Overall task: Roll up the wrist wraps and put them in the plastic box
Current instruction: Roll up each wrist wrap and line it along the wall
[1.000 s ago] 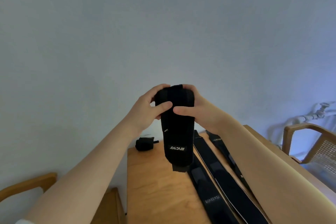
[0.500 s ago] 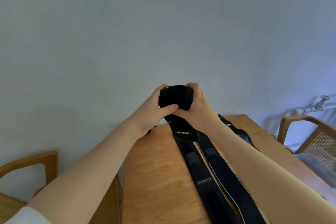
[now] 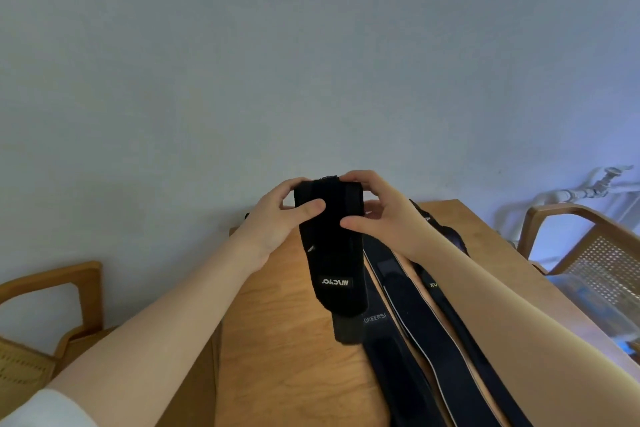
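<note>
While both my forearms reach forward over the wooden table (image 3: 277, 340), my hands meet at the top of one black wrist wrap (image 3: 330, 253), held above the tabletop. Left hand (image 3: 277, 218): fingers curled behind the rolled upper end, thumb pressed across its front. Right hand (image 3: 379, 215): fingers arched over the top edge, thumb pinching the front. The wrap's loose tail hangs down, logo label facing me. Three flat wrist wraps (image 3: 415, 340) lie lengthwise on the table beneath my right forearm. Wooden chair (image 3: 568, 225) at right.
</note>
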A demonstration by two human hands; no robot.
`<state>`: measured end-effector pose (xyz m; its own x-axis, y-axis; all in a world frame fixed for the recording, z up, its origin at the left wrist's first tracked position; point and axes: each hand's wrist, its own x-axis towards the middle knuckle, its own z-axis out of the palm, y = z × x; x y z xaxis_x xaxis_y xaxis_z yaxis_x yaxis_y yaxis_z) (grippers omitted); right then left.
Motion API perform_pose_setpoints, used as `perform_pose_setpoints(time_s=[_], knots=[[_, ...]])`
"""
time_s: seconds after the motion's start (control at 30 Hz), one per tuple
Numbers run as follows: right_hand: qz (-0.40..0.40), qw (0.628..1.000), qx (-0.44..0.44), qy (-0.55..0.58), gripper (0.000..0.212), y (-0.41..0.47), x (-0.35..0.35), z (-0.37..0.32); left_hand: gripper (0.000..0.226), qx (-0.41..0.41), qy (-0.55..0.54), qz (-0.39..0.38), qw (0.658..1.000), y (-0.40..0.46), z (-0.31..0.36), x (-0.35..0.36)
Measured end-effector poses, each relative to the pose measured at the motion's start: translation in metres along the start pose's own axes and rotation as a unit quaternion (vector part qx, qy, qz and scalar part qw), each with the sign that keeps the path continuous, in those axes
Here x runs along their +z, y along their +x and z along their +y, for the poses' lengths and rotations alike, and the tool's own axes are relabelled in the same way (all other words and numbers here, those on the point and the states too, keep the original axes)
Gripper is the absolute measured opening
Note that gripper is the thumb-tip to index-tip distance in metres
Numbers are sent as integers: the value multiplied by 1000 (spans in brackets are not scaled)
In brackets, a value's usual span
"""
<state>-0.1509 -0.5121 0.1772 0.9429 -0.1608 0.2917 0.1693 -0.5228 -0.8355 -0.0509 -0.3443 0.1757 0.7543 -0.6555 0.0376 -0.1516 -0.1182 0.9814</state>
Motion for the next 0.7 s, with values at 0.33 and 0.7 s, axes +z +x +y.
perform_pose_setpoints(time_s=[0.33, 0.7], knots=[[13, 916, 165, 366, 42, -15, -13, 21, 66, 29, -13, -11, 999, -9, -15, 27], [-24, 933, 184, 307, 53, -23, -19, 45, 56, 51, 36, 38, 997, -3, -41, 51]])
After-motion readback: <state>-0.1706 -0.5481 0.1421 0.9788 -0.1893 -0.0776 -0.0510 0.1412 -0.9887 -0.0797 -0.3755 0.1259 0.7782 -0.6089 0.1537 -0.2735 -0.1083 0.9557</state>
